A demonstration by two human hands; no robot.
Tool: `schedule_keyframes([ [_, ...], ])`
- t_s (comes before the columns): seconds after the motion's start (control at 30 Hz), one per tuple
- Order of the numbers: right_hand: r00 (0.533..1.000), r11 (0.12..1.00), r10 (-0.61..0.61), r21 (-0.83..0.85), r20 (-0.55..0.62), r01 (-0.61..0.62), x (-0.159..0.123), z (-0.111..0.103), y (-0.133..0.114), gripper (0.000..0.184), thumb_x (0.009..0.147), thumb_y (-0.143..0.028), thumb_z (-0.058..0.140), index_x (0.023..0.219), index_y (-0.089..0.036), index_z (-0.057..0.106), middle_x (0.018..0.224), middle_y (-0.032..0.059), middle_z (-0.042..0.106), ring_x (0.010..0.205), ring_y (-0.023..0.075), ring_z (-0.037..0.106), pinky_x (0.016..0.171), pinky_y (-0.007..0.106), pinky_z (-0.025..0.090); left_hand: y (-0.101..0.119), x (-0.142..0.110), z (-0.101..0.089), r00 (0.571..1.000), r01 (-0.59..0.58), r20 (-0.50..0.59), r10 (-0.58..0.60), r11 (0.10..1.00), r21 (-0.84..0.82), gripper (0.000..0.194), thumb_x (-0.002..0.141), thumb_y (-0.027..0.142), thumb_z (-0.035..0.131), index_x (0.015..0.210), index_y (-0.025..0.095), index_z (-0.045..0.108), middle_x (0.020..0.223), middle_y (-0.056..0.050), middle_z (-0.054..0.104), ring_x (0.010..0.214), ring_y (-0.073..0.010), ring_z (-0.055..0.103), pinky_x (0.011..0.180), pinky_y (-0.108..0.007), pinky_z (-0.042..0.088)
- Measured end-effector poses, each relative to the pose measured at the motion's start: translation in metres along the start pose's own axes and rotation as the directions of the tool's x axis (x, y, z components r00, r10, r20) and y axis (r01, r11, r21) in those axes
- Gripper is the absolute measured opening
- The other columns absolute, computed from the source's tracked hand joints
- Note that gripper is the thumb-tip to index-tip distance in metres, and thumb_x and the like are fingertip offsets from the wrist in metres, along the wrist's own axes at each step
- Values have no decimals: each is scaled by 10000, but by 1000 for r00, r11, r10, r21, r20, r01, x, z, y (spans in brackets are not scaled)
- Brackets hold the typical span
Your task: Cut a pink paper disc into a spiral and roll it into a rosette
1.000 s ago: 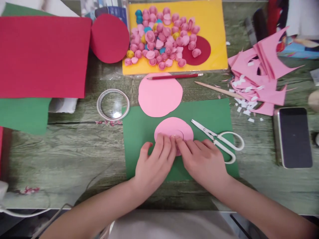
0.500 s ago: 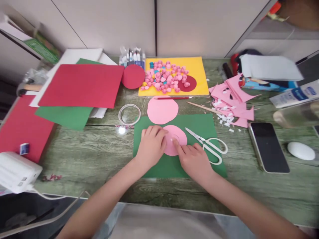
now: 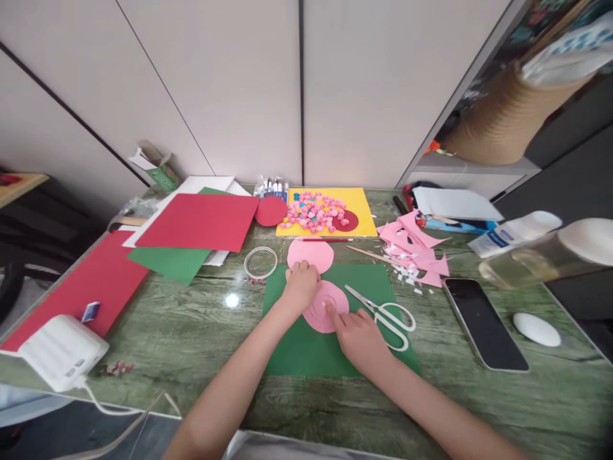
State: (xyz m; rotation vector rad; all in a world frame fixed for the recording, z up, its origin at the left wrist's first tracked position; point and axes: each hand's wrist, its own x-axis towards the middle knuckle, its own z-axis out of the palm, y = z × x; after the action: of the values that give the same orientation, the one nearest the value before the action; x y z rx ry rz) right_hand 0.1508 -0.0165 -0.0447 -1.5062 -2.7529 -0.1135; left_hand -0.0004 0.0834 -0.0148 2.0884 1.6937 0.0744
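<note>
Smaller pink disc (image 3: 317,316) is on the green sheet (image 3: 306,356); our left hand (image 3: 301,284) just shifted up its edge, apart from our right hand (image 3: 360,333) touching its middle, so more's uncovered. Can't tell either grip.

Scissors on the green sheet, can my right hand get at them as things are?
Probably yes: the scissors lie close beside your right hand, with nothing seen between them, though that hand's index finger is at the lined pink disc.

Smooth matt paper makes up the pink circles (image 3: 314,317) and green sheet (image 3: 306,358); scissors (image 3: 377,310) show metal blades, plastic-looking handles; the desk (image 3: 211,348) has glossy wood grain.
</note>
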Motion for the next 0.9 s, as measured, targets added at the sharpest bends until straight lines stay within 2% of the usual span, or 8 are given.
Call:
schedule_keyframes([
  [0.03,1000,1000,2,2,2,-2,0,0,0,517,785,2,476,1292,-94,502,697,53,660,640,167,611,649,333,333,0,0,-1,1000,3,3,-3,1000,-14,145,848,258,574,909,145,640,1075,-102,597,1101,-276,514,911,-484,422],
  [0.17,1000,1000,23,21,13,-23,0,-1,-3,493,805,3,463,1284,-107,507,741,66,683,680,176,634,670,328,363,-1,-5,-8,1000,10,7,-9,993,-116,331,883,330,547,1160,149,555,1185,-98,580,1040,-220,583,878,-445,499],
  [0.37,994,990,101,95,33,-104,8,-7,-5,418,827,-5,460,1213,-140,543,786,81,714,721,188,671,684,299,411,-12,-11,-14,999,-32,26,46,913,-407,322,891,327,537,1161,152,554,1160,-95,591,985,-199,604,832,-410,526],
  [0.47,986,973,166,155,33,-169,14,-13,-1,277,874,-77,455,1101,-174,581,825,71,722,691,175,674,639,263,419,-15,-14,-16,998,-55,-11,59,826,-561,280,885,310,550,1100,134,580,1070,-81,626,918,-179,621,805,-385,531],
  [0.57,973,947,231,227,6,-226,9,-22,15,219,926,-191,430,1108,-210,550,1002,57,695,794,156,672,636,233,435,-15,-21,-20,996,-86,-73,49,709,-700,213,840,249,594,1000,111,624,888,-68,672,777,-147,634,772,-325,521],
  [0.67,946,917,324,251,-13,-311,-11,-26,42,234,933,-245,418,1131,-196,531,1063,85,640,810,181,652,639,266,441,-13,-33,-24,991,-131,-130,44,580,-804,234,776,266,647,955,117,662,919,-90,692,790,-158,638,759,-298,507],
  [0.77,918,890,396,244,12,-386,-35,-23,67,185,855,-254,543,1007,-160,594,984,123,633,926,283,618,722,358,433,-11,-45,-26,988,-150,-150,38,461,-874,252,739,299,676,922,126,682,980,-98,697,836,-157,632,757,-274,488],
  [0.9,917,857,384,326,111,-398,-50,-19,87,258,783,-225,615,1030,-156,585,888,86,654,840,256,626,729,357,433,-7,-53,-25,993,-119,-119,21,327,-937,292,683,294,723,923,132,683,908,-83,702,799,-150,625,678,-247,463],
])
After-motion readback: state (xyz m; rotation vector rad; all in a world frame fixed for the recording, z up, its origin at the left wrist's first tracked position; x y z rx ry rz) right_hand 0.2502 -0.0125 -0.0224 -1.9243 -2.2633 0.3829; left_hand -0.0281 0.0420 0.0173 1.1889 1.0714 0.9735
